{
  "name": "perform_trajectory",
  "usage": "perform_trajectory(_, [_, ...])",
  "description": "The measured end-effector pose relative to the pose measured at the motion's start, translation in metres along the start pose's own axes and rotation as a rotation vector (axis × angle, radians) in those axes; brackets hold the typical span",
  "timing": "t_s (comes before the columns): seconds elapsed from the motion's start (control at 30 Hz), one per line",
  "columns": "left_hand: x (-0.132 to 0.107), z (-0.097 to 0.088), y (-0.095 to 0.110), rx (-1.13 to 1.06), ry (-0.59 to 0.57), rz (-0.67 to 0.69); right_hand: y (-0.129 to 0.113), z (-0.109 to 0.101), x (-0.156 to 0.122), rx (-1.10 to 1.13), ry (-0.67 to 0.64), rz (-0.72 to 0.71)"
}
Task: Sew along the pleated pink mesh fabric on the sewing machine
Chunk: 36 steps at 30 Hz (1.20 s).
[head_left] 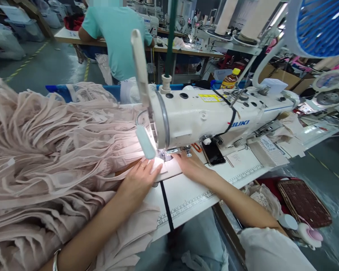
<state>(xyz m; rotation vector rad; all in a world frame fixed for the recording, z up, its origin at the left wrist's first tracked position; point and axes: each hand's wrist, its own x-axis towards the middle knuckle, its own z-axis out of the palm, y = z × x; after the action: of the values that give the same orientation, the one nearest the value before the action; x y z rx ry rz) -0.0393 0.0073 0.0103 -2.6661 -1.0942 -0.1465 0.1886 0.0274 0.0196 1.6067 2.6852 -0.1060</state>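
A white sewing machine (186, 116) stands across the table in front of me, its needle area lit by a lamp. My left hand (142, 173) lies flat with fingers stretched over a small pale piece of fabric (159, 165) just left of the presser foot (163, 155). On the other side, my right hand (188, 165) reaches in beside the needle; its fingertips are partly hidden under the machine head, and I cannot see what they hold. A big heap of pale pink garments (59, 150) with straps spreads to the left, against my left forearm.
A phone (213, 152) and orange-handled snips (197, 147) lie right of the needle. A box (268, 150) stands farther right. Printed rulers (192, 203) run along the table's front edge. Ahead sits a person in a turquoise shirt (115, 37). A blue fan (324, 26) hangs upper right.
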Motion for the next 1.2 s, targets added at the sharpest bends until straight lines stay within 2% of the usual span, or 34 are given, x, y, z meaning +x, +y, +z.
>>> perform_trajectory(0.07, [-0.001, 0.007, -0.004, -0.026, 0.038, -0.011, 0.009, -0.007, -0.019, -0.029, 0.064, -0.007])
perform_trajectory(0.1, [-0.001, 0.010, -0.005, -0.042, 0.067, -0.010, 0.016, -0.012, -0.031, -0.043, 0.094, 0.040])
perform_trajectory(0.17, [-0.002, 0.018, -0.005, -0.082, 0.118, 0.031, 0.037, -0.022, -0.059, -0.067, 0.132, 0.243])
perform_trajectory(0.23, [-0.004, 0.025, -0.002, -0.111, 0.156, 0.085, 0.063, -0.030, -0.085, -0.136, 0.187, 0.535])
perform_trajectory(0.3, [-0.006, 0.030, 0.002, -0.112, 0.176, 0.098, 0.088, -0.032, -0.106, -0.195, 0.185, 0.713])
perform_trajectory(0.4, [-0.009, 0.033, 0.004, -0.111, 0.165, 0.072, 0.112, -0.029, -0.120, -0.141, 0.075, 0.784])
perform_trajectory(0.53, [-0.009, 0.027, 0.000, -0.105, 0.101, 0.059, 0.120, -0.029, -0.122, -0.054, 0.064, 0.813])
perform_trajectory(0.6, [-0.007, 0.023, -0.002, -0.088, 0.089, 0.075, 0.117, -0.032, -0.122, -0.071, 0.165, 0.881])
perform_trajectory(0.67, [-0.005, 0.021, -0.002, -0.088, 0.099, 0.084, 0.107, -0.035, -0.120, -0.120, 0.396, 0.942])
perform_trajectory(0.73, [-0.003, 0.022, 0.000, -0.108, 0.119, 0.086, 0.089, -0.035, -0.113, -0.068, 0.602, 0.905])
perform_trajectory(0.77, [-0.003, 0.024, 0.001, -0.118, 0.129, 0.096, 0.078, -0.035, -0.108, 0.040, 0.619, 0.837])
perform_trajectory(0.87, [-0.004, 0.027, 0.006, -0.103, 0.143, 0.154, 0.042, -0.029, -0.087, 0.509, 0.378, 0.477])
perform_trajectory(0.97, [-0.005, 0.024, 0.012, -0.060, 0.145, 0.136, 0.018, -0.019, -0.066, 0.788, 0.185, 0.203])
perform_trajectory(1.03, [-0.005, 0.020, 0.017, -0.066, 0.127, 0.120, 0.011, -0.011, -0.054, 0.757, 0.192, 0.127])
perform_trajectory(1.1, [-0.004, 0.015, 0.023, -0.075, 0.098, 0.135, 0.009, -0.003, -0.044, 0.550, 0.219, 0.102])
perform_trajectory(1.2, [-0.002, 0.009, 0.031, -0.064, 0.065, 0.139, 0.007, 0.003, -0.031, 0.188, 0.181, 0.028])
